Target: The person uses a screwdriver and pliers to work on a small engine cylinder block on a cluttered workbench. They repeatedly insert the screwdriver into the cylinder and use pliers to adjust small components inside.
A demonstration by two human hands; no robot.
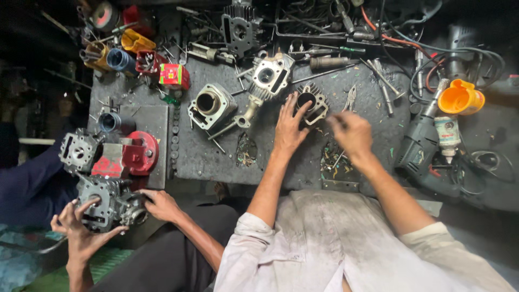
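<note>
A dark, gritty table [367, 103] fills the view, its top strewn with metal shavings, bolts and engine parts, and its far edge crowded with wrenches, cables and plastic cups in a dim workshop. On it lie a grey finned metal engine cylinder [211, 105], a silver cylinder head with a round port [270, 74], and, at the right, a grey electric drill [419, 141] beside an orange plastic funnel [460, 98].

The left hand [288, 128] rests with its fingers spread on the small dark finned cylinder block [312, 104], touching its near-left side and steadying it against the table. The right hand [350, 131] hovers just right of the block, blurred, its fingers pinched together; whether they grip anything cannot be told.

At the lower left, another person's two hands [81, 227] hold a grey engine casing [107, 203], just below a red round-fronted metal part [136, 154]. A dusty white shirt [324, 243] fills the bottom of the view.
</note>
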